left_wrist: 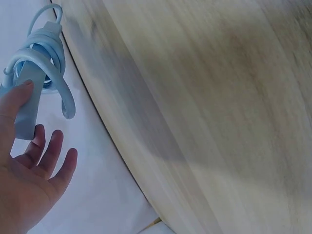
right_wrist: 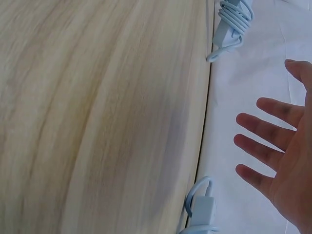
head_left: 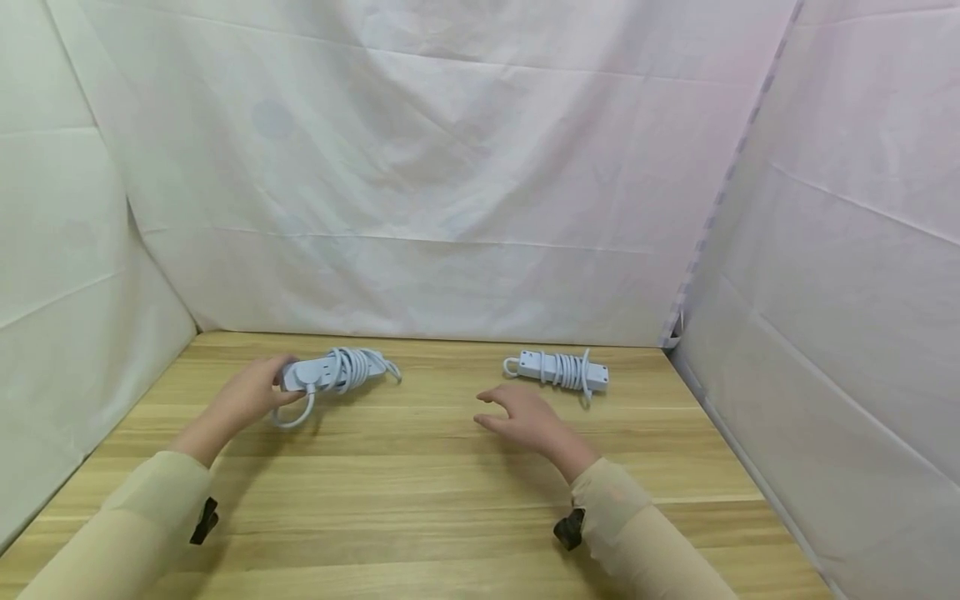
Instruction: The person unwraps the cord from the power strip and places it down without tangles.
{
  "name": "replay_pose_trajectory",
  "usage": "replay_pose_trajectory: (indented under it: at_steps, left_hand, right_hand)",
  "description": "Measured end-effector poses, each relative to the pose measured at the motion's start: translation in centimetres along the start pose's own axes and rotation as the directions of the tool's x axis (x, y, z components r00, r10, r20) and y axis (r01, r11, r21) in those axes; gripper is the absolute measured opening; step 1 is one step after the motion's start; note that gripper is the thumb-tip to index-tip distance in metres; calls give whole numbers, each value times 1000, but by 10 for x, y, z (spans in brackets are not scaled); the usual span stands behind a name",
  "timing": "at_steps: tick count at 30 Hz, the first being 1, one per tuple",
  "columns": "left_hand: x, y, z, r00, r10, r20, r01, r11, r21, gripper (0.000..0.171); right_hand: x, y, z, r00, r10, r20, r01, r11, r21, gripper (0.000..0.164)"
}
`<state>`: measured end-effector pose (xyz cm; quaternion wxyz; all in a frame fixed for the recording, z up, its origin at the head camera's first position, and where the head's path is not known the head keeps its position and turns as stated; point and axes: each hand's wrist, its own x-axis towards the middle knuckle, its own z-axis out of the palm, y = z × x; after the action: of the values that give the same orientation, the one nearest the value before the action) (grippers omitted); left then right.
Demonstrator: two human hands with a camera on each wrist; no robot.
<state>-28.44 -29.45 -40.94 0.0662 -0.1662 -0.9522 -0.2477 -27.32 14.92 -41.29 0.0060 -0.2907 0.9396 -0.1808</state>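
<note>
On the left of the head view, a white power strip (head_left: 307, 372) has its cord wound round its middle, with the plug seated at the near end. My left hand (head_left: 258, 390) grips that end; the left wrist view shows the thumb on the strip's (left_wrist: 30, 97) face and the other fingers spread below. A loop of cord (left_wrist: 67, 97) hangs off its side. My right hand (head_left: 525, 417) hovers over the table with fingers spread, holding nothing. Beyond it and to the right lies a second white power strip (head_left: 529, 363), also wrapped in its cord.
The wooden table (head_left: 405, 492) reaches back to a white cloth (head_left: 420, 192) hung behind it. More cloth (head_left: 840, 275) walls the right side, and another sheet (head_left: 60, 275) the left. A dark camera (head_left: 570, 528) sits on the right wrist, another (head_left: 204, 522) on the left.
</note>
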Motion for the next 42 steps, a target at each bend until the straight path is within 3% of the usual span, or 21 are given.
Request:
replay_pose_trajectory:
  at_steps: [16, 24, 30, 36, 42]
  left_hand:
    - [-3, 34, -3, 997, 12, -81, -11, 1000, 6, 41]
    - [-2, 45, 2, 987, 68, -147, -57, 996, 75, 33]
    - [-2, 54, 4, 983, 98, -154, -83, 991, 101, 31]
    - [-2, 62, 6, 976, 139, -168, -120, 985, 121, 30]
    - [-2, 73, 8, 959, 182, -217, -153, 977, 146, 30]
  right_hand:
    - [3, -12, 2, 1000, 0, 3, 0, 999, 45, 48]
    - [9, -23, -1, 999, 13, -34, -9, 995, 98, 51]
    - [11, -35, -3, 997, 13, -72, 0, 984, 178, 50]
    - [12, -46, -5, 997, -9, -77, 24, 981, 193, 48]
    - [13, -57, -8, 994, -28, -102, 50, 974, 220, 47]
